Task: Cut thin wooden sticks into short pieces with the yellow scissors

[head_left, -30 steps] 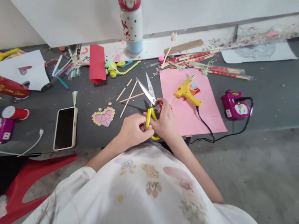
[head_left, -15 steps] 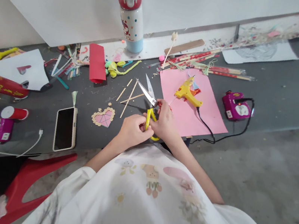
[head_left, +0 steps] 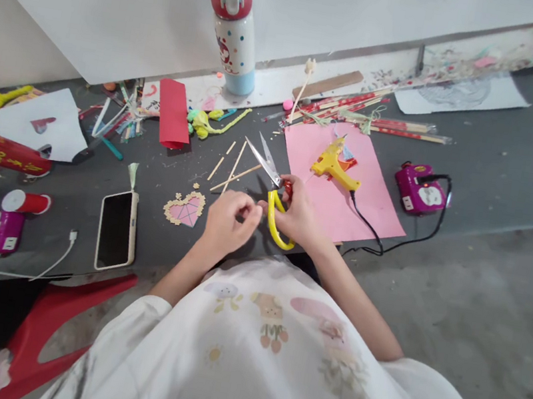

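Observation:
My right hand is closed around yellow-handled scissors, whose metal blades are parted and point away from me to the upper left. Something small and red shows by its fingers. My left hand is just left of the handles, thumb and fingers curled together; what they hold, if anything, is too small to make out. Beyond the hands, thin wooden sticks lie on the dark table, some crossing. A pink heart edged with small pale pieces lies to the left of my left hand.
A yellow glue gun rests on pink paper, its cord near a purple box. At left are a phone, red thread spool and red can. A bottle stands at the back.
My left hand has come off the scissors handle and moved slightly left. The scissors stay in my right hand, their handles turned a little.

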`<state>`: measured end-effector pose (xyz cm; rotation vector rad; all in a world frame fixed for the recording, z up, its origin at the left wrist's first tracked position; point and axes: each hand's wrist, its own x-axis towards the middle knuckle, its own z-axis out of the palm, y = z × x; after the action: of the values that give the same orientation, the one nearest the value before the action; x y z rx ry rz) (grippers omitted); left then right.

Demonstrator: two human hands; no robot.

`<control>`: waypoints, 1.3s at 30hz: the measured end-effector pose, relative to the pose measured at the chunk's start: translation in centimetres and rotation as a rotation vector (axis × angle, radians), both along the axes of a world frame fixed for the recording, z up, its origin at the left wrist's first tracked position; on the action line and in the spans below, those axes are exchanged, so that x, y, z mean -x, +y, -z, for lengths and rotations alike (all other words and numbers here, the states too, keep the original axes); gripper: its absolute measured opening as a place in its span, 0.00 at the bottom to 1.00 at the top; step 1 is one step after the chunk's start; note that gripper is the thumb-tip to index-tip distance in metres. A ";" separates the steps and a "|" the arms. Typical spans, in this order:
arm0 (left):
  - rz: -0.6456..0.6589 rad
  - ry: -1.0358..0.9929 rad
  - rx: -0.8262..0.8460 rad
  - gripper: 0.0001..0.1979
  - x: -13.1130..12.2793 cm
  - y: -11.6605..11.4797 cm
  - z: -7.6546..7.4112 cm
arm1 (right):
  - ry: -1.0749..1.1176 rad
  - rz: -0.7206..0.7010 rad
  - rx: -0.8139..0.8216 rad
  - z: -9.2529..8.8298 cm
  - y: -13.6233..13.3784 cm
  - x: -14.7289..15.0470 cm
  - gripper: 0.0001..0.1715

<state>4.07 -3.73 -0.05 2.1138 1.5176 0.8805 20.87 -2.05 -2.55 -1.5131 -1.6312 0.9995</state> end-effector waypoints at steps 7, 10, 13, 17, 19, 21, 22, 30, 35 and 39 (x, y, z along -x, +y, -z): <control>-0.098 0.155 -0.259 0.12 2.1 2.7 0.7 | 0.065 -0.140 0.010 -1.0 -0.9 -0.4 0.38; -0.025 0.135 -0.191 0.13 2.2 2.9 0.8 | 0.056 -0.167 0.006 -1.4 -1.1 -0.4 0.40; -0.025 0.128 -0.176 0.13 2.2 2.9 1.0 | 0.067 -0.183 0.000 -1.6 -1.1 -0.5 0.40; -0.012 0.143 -0.188 0.14 2.4 2.6 1.2 | 0.092 -0.209 0.017 -1.8 -1.1 -1.0 0.41; -0.005 0.149 -0.180 0.14 2.4 2.5 1.0 | 0.088 -0.226 0.014 -2.0 -1.1 -1.3 0.42; 0.006 0.148 -0.168 0.14 2.5 2.4 0.7 | 0.068 -0.248 0.003 -2.3 -1.1 -1.5 0.43; 0.012 0.143 -0.161 0.15 2.5 2.4 0.5 | 0.055 -0.259 -0.003 -2.5 -1.1 -1.6 0.44; 0.056 0.048 -0.051 0.15 2.5 2.8 -0.8 | -0.003 -0.274 -0.008 -3.3 -1.2 -1.9 0.45; -0.030 0.078 -0.167 0.13 1.5 2.5 -0.9 | 0.117 -0.115 0.056 -1.8 -0.7 -1.1 0.41; -0.071 0.041 -0.296 0.09 0.2 0.8 -1.1 | 0.260 0.018 0.095 -0.5 0.1 -0.2 0.38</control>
<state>3.83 -2.94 1.05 2.3060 1.5728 1.1551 21.07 -1.97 -2.02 -1.3899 -1.4023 1.2230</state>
